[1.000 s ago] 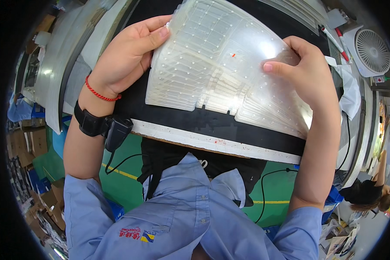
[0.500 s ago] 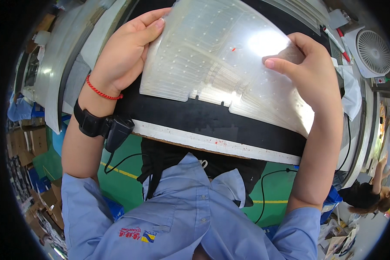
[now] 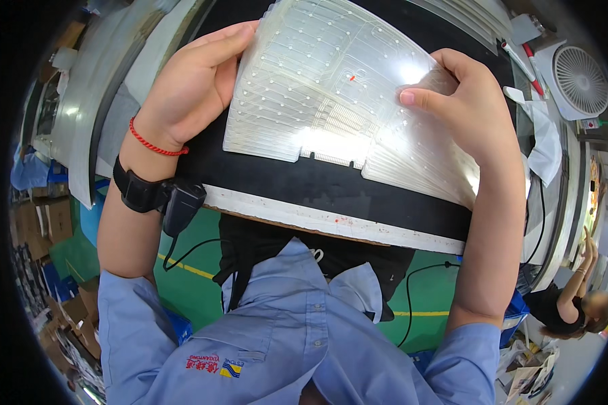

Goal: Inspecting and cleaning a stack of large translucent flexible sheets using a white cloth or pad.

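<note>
A stack of thin, clear plastic sheets (image 3: 331, 74) is between my hands over the black work surface. Fine pale traces, rows of small dots and a small red mark show on the top sheet; the lower edges are slightly fanned. My left hand (image 3: 199, 88) grips the stack's left edge with its thumb along the side, the other fingers partly hidden. On the right, my right hand (image 3: 469, 111) clasps the stack, thumb on the top sheet and fingers around the far right edge. A red cord bracelet (image 3: 154, 142) and a black strapped device (image 3: 175, 201) are on my left wrist.
The black work surface (image 3: 284, 192) has a pale front edge strip (image 3: 331, 219). Right of it are a white fan (image 3: 579, 81), two markers (image 3: 532, 67) and crumpled white material (image 3: 546, 145). Another person (image 3: 574, 304) is at the far right. Cables hang near both my arms.
The sheet stack has shifted slightly down, and its top traces show more clearly with less glare. My right hand has moved a little left. The other person's arms have changed position.
</note>
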`<action>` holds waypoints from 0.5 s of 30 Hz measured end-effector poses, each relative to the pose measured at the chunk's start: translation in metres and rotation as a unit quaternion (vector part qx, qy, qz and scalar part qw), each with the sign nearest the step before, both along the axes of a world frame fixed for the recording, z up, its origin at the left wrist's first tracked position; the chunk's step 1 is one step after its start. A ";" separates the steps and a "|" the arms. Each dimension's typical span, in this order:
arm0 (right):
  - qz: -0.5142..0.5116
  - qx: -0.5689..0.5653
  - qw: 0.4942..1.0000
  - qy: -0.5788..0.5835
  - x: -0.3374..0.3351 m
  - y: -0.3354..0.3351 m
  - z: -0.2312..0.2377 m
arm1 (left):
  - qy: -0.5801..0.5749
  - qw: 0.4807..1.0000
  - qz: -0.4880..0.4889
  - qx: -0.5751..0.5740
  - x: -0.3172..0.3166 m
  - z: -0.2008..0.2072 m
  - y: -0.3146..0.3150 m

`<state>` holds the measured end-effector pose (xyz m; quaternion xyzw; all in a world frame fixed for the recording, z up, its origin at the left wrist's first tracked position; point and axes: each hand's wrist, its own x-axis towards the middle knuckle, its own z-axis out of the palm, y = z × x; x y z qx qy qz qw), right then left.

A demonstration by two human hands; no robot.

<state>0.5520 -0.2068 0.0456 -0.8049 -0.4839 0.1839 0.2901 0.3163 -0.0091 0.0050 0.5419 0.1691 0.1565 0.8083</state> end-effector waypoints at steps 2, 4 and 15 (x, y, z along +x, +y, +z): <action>0.005 0.002 1.000 -0.003 0.002 0.000 -0.001 | -0.009 1.000 0.001 -0.009 0.001 0.001 -0.001; 0.012 0.004 1.000 -0.006 0.002 0.000 -0.001 | 0.016 0.999 0.009 0.034 -0.001 0.001 -0.002; 0.010 0.004 1.000 0.014 0.007 -0.002 -0.010 | 0.010 0.997 -0.014 0.076 -0.001 0.000 0.000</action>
